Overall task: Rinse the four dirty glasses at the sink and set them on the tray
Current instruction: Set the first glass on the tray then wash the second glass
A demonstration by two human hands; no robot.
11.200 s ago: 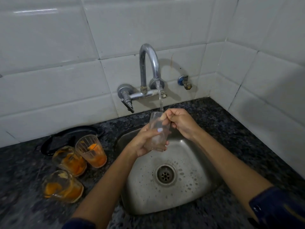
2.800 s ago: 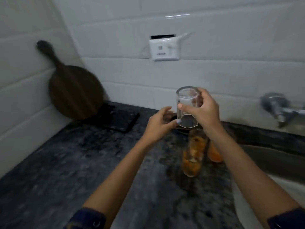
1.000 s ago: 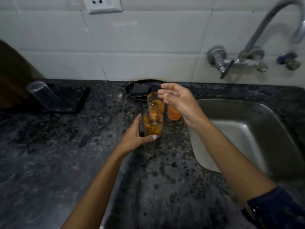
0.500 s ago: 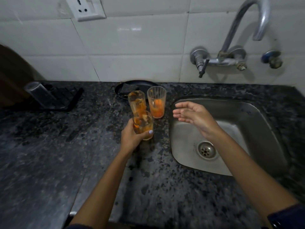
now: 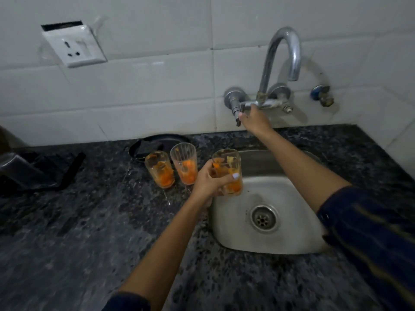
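Gripping 1 dirty glass [image 5: 228, 171] around its lower half, the left hand [image 5: 210, 181] holds it upright over the left edge of the sink [image 5: 269, 241], its open mouth facing up and orange residue smeared inside. The right hand [image 5: 253, 118] reaches up and back to the tap handle [image 5: 239, 111] on the wall, fingers closed on or against the lever; whether it truly pinches the lever or only presses it I cannot tell, since the fingers face away. No water shows under the spout [image 5: 294, 72]. The relation that matters is this: the spout's outlet sits above and to the right of the held glass, over the basin beyond the drain [image 5: 263, 218], so the glass, long axis vertical, likely has to travel right and slightly back to sit under the stream, and the left hand is already the nearer 1 for that. The other 2 dirty glasses [image 5: 171, 169] stand upright just beside each other on the counter [image 5: 89, 232], left of the sink. At the far left edge, 1 clear glass [image 5: 20, 169] seems to lie or lean on the dark tray [image 5: 67, 169], but it is cut off by the frame and dim, so its pose is uncertain. By that count, 3 glasses remain unrinsed.
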